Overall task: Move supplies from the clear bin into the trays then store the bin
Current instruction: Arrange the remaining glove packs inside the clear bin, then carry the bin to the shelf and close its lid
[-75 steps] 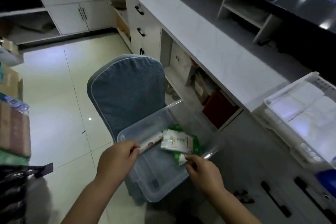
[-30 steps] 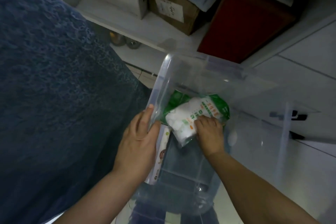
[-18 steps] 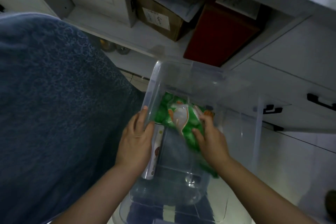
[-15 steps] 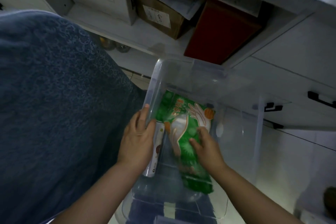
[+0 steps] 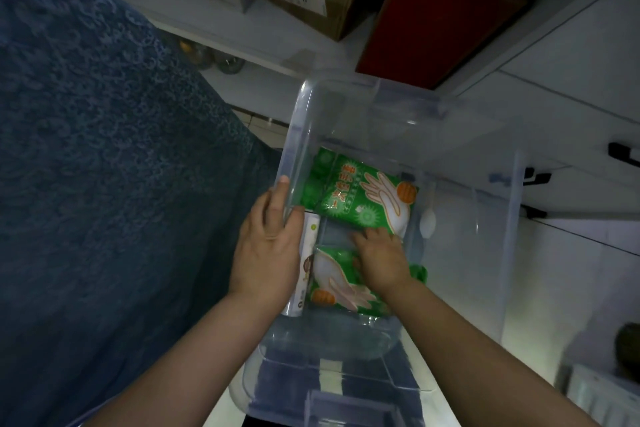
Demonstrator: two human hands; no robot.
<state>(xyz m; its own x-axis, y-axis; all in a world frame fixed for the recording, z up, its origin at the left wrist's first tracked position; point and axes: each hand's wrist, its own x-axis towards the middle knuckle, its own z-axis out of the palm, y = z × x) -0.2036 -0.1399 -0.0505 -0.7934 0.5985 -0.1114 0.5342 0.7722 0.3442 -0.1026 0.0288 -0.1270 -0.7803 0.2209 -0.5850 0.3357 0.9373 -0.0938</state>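
So the clear bin sits beside a blue chair, left hand clamped over its left rim. Right hand is down inside, fingers spread flat on the nearer green glove packet; a second green packet lies just past it, white pack along the wall.

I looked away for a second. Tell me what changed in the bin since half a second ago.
The right hand has spread the green packets: one glove packet now lies flat toward the far end of the clear bin, and a second shows beneath the hand, which presses flat between them. The left hand still grips the bin's left wall beside the white pack.
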